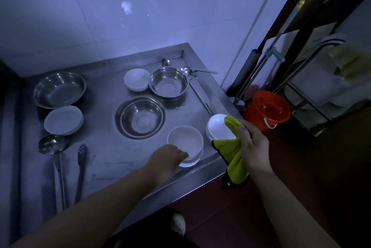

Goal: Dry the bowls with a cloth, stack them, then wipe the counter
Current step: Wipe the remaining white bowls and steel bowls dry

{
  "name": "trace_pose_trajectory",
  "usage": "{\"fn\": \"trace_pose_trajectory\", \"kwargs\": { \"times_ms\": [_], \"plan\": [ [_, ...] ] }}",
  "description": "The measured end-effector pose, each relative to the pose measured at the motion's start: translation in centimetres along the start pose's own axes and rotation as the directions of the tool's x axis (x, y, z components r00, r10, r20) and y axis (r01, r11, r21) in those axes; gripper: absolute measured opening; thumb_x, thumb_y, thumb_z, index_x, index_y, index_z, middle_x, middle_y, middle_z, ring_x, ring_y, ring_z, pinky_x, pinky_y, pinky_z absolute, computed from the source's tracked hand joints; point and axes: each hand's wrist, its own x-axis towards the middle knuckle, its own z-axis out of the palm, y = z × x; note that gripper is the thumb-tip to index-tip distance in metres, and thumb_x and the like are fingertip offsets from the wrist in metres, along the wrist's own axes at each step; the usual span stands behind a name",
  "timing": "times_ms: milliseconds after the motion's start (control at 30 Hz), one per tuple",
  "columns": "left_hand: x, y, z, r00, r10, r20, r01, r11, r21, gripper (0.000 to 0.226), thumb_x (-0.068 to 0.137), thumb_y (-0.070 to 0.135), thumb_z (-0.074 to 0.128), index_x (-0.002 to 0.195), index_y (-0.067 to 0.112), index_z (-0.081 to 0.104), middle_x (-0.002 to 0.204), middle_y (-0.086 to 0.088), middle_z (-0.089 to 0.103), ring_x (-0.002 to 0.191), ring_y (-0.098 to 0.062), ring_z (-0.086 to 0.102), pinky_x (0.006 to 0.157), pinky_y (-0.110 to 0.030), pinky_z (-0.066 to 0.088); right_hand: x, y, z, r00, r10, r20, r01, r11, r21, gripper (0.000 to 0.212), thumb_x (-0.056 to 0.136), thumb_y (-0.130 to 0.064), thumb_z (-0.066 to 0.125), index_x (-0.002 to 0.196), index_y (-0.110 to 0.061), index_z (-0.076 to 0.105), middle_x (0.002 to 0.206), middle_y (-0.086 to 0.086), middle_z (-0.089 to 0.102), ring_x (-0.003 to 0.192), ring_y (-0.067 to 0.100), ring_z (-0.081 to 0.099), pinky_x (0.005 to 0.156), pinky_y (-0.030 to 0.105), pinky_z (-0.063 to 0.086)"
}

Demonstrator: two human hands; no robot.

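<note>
On the steel counter (112, 159) near its front edge stands a white bowl (185, 143), seemingly nested on another. My left hand (168, 157) grips its near rim. Just to the right a second white bowl (217, 127) lies upside down. My right hand (252, 143) holds a yellow-green cloth (230, 153) over that bowl's right side, and the cloth hangs past the counter edge. Further back sit steel bowls (140, 120) (169, 82) (59, 89), a small white bowl (137, 79) and a white dish (63, 119).
A ladle (53, 145) and tongs (81, 165) lie at the counter's left front. Two more ladles (188, 71) rest by the back corner. A red bucket (267, 109) stands on the floor to the right, next to a mop and a dark shelf frame.
</note>
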Motion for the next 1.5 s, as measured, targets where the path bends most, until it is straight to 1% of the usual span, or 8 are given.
{"fn": "trace_pose_trajectory", "kwargs": {
  "times_ms": [167, 367, 533, 667, 800, 933, 1300, 1500],
  "plan": [
    [0.0, -0.1, 1.5, 0.992, 0.128, -0.002, -0.128, 0.99, 0.061, 0.029, 0.043, 0.02, 0.085, 0.068, 0.02, 0.071, 0.055, 0.008, 0.062, 0.052, -0.013, 0.06, 0.047, -0.015, 0.045, 1.0, -0.2, 0.6, 0.998, -0.026, 0.054, 0.024, 0.999, 0.048, 0.04, 0.095, -0.002, 0.048, 0.092, -0.038, 0.067, 0.101, -0.011, 0.069, 0.095, -0.003, 0.064, 0.079, 0.009, 0.047],
    [-0.3, -0.1, 2.3, 0.975, 0.128, -0.183, -0.12, 0.991, 0.058, 0.032, 0.051, 0.015, 0.086, 0.081, 0.013, 0.075, 0.075, -0.001, 0.072, 0.063, -0.019, 0.067, 0.058, -0.023, 0.054, 1.9, 0.0, 2.8, 0.984, -0.044, 0.172, 0.024, 0.993, 0.113, 0.029, 0.096, -0.001, 0.047, 0.104, -0.017, 0.07, 0.109, 0.004, 0.07, 0.109, 0.018, 0.064, 0.1, 0.045, 0.047],
    [-3.8, -2.7, 0.7, 0.934, -0.162, -0.318, 0.139, 0.986, -0.094, 0.04, 0.058, 0.011, 0.078, 0.097, 0.013, 0.073, 0.094, -0.002, 0.073, 0.078, -0.02, 0.07, 0.068, -0.027, 0.055, 2.2, -2.4, 6.4, 0.944, -0.136, 0.301, 0.123, 0.99, 0.062, 0.035, 0.096, -0.005, 0.048, 0.103, -0.029, 0.072, 0.105, -0.012, 0.072, 0.105, 0.01, 0.064, 0.096, 0.036, 0.049],
    [-9.3, -8.6, -1.1, 0.682, -0.649, -0.336, 0.519, 0.754, -0.403, 0.035, 0.079, 0.002, 0.067, 0.113, 0.011, 0.067, 0.108, -0.01, 0.069, 0.098, -0.028, 0.065, 0.086, -0.036, 0.05, 1.9, -5.1, 10.7, 0.905, -0.198, 0.377, 0.203, 0.979, 0.027, 0.032, 0.093, -0.017, 0.048, 0.1, -0.041, 0.068, 0.101, -0.017, 0.07, 0.1, 0.003, 0.063, 0.085, 0.018, 0.048],
    [-14.7, -15.9, -2.8, 0.302, -0.94, -0.158, 0.695, 0.331, -0.638, 0.032, 0.089, 0.007, 0.055, 0.121, 0.006, 0.059, 0.118, -0.017, 0.063, 0.107, -0.031, 0.058, 0.089, -0.035, 0.042, 1.3, -6.7, 16.4, 0.878, -0.222, 0.423, 0.255, 0.967, -0.021, 0.029, 0.096, -0.006, 0.049, 0.108, -0.024, 0.068, 0.106, -0.005, 0.07, 0.103, 0.011, 0.062, 0.092, 0.037, 0.05],
    [-17.4, -23.1, -2.9, 0.221, -0.972, -0.08, 0.79, 0.227, -0.57, 0.037, 0.093, 0.009, 0.047, 0.127, -0.004, 0.05, 0.123, -0.026, 0.055, 0.112, -0.04, 0.05, 0.09, -0.042, 0.04, -0.4, -8.1, 22.1, 0.864, -0.218, 0.454, 0.271, 0.961, -0.053, 0.03, 0.094, 0.0, 0.049, 0.109, -0.016, 0.069, 0.101, -0.001, 0.07, 0.098, 0.017, 0.063, 0.088, 0.041, 0.049],
    [-18.0, -35.2, -1.7, 0.332, -0.918, 0.216, 0.812, 0.162, -0.56, 0.028, 0.09, 0.008, 0.049, 0.11, -0.01, 0.054, 0.114, -0.027, 0.057, 0.103, -0.037, 0.054, 0.076, -0.032, 0.041, -5.8, -7.3, 30.5, 0.922, -0.14, 0.362, 0.172, 0.983, -0.058, 0.036, 0.09, -0.01, 0.06, 0.095, -0.045, 0.068, 0.095, -0.019, 0.07, 0.093, 0.001, 0.063, 0.079, 0.01, 0.044],
    [-18.2, -35.6, -1.9, 0.354, -0.88, 0.316, 0.78, 0.092, -0.619, 0.023, 0.082, 0.002, 0.053, 0.101, -0.008, 0.059, 0.104, -0.023, 0.061, 0.096, -0.037, 0.057, 0.067, -0.029, 0.039, -7.7, -7.6, 31.4, 0.942, -0.057, 0.331, 0.088, 0.993, -0.08, 0.031, 0.091, 0.001, 0.059, 0.097, -0.026, 0.073, 0.093, -0.013, 0.071, 0.092, 0.002, 0.063, 0.078, 0.01, 0.045]
  ]
}}
